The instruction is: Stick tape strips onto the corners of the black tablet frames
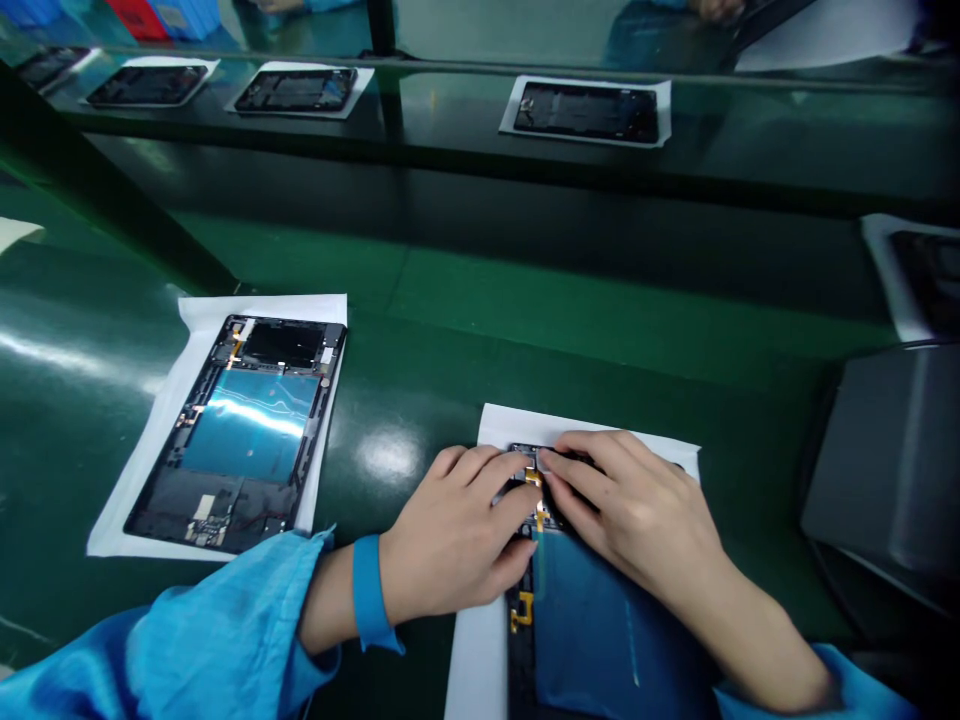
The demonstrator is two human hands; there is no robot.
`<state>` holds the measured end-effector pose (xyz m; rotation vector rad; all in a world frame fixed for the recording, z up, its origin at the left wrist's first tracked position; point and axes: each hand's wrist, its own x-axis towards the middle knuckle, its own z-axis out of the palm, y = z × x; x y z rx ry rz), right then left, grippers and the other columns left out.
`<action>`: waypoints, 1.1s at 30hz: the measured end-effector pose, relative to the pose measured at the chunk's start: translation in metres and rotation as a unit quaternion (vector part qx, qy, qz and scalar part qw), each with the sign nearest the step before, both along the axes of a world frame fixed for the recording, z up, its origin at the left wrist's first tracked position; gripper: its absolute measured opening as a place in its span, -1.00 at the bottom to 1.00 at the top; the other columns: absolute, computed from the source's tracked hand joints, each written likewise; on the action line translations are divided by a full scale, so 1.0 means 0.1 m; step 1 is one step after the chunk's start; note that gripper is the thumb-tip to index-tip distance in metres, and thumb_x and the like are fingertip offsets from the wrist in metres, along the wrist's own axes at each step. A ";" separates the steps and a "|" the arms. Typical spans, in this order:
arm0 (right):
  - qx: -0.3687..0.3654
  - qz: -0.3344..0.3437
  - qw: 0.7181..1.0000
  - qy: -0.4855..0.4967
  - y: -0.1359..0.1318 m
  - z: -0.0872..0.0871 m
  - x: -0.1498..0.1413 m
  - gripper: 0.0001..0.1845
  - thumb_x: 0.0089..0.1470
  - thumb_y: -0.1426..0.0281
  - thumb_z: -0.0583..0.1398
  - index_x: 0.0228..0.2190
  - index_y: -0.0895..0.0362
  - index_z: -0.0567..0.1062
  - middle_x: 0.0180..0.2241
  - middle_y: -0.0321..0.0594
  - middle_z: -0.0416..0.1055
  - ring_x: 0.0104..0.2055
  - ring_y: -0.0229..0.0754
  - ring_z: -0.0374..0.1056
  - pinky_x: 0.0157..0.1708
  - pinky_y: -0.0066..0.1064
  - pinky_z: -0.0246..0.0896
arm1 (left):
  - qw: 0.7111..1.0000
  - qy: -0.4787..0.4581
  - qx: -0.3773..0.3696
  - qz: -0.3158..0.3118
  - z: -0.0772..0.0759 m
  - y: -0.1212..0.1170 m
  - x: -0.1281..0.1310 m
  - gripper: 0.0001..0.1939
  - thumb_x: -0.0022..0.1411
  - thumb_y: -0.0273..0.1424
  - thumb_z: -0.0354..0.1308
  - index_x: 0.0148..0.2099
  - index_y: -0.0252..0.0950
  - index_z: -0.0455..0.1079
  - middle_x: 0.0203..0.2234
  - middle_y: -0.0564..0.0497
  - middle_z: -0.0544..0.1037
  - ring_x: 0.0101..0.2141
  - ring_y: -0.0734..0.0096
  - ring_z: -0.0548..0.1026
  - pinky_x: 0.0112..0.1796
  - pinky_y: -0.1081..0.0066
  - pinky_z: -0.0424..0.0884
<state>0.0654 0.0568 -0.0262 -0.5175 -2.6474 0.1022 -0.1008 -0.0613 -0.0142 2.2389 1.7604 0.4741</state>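
Note:
An opened tablet (592, 630) lies in front of me on a white sheet (480, 650), its blue-covered battery and gold flex cables exposed. Over its top left corner my left hand (457, 530) rests, fingers bent and apart, tips touching the area by a gold flex cable (540, 520). From the other side my right hand (637, 500) meets it, fingertips pressed together at a small greyish part I cannot make out. Both hands cover much of the tablet's upper end. A blue band (369, 590) circles my left wrist.
A second opened tablet (247, 420) lies on white sheeting at left. Several more tablets, such as this one (589, 110), sit along a raised shelf. A green post (112, 190) slants at left; a dark grey box-like object (885, 450) stands right. Other people's hands show beyond.

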 end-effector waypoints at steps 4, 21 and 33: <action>0.004 0.007 1.000 -0.008 -0.01 0.02 0.00 -0.83 0.17 0.44 0.14 -0.28 0.19 0.53 -0.24 -0.17 0.47 -0.22 -0.17 0.34 -0.34 -0.36 0.22 | 1.000 -0.004 0.001 0.001 0.00 0.00 0.00 -0.67 0.23 -0.30 0.06 0.01 -0.30 0.31 0.03 -0.10 0.37 0.03 0.12 0.27 0.00 0.17 0.22; 0.006 0.018 0.998 -0.057 -0.01 0.08 0.02 -0.77 0.19 0.44 0.09 -0.20 0.17 0.52 -0.16 -0.15 0.44 -0.16 -0.12 0.33 -0.30 -0.33 0.26 | 1.000 -0.007 0.013 0.004 0.00 -0.01 0.00 -0.69 0.22 -0.30 0.08 -0.01 -0.30 0.32 0.02 -0.10 0.39 0.01 0.13 0.28 -0.02 0.17 0.24; 0.001 0.011 0.999 -0.053 -0.02 0.09 0.02 -0.76 0.15 0.45 0.11 -0.17 0.20 0.51 -0.16 -0.12 0.45 -0.16 -0.11 0.32 -0.24 -0.30 0.28 | 1.000 -0.007 0.007 0.002 0.02 0.03 -0.01 -0.68 0.21 -0.34 0.07 0.01 -0.29 0.32 0.04 -0.14 0.37 0.02 0.07 0.29 -0.05 0.11 0.28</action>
